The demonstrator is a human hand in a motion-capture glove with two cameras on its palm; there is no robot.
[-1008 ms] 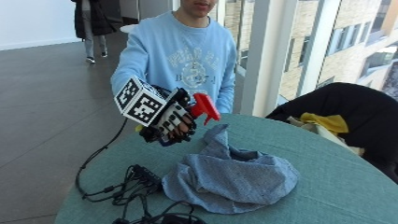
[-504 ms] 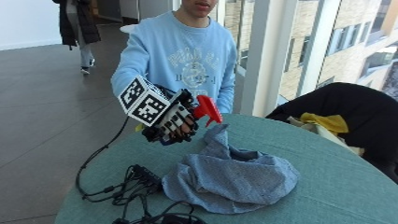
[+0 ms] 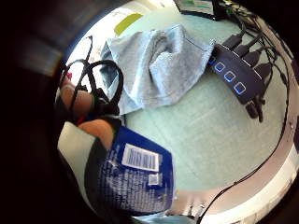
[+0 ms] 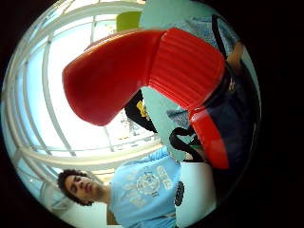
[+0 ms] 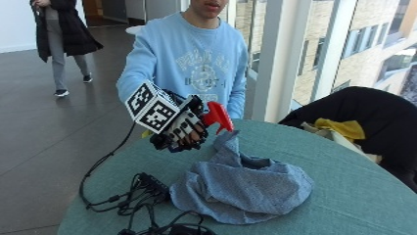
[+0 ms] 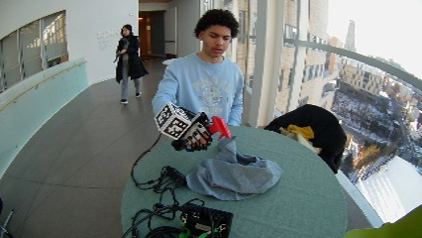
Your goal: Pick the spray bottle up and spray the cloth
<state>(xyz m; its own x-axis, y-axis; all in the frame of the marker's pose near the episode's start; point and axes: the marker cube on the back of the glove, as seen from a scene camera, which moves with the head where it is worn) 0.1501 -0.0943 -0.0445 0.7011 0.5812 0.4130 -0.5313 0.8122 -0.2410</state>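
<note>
Right hand (image 5: 179, 128) raised over the table — fingers (image 5: 189, 132) curled, gripping.

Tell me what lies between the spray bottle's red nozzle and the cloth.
Nothing: the outside view shows open air between the spray bottle, gripped by the gloved right hand, and the cloth.

Lt blue sweatshirt (image 5: 192, 63) w/ pale chest print, black strapped glove on rt grip (image 5: 182, 131).

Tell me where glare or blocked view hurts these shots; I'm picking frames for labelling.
Thumb side palm view: bright windows wash out the background, and the spray bottle red head blocks most of it. Little finger side palm view: strongly bent at the edges, yet the cloth reads clearly. Outside view: evenly lit, the right hand and cloth plain.
</note>
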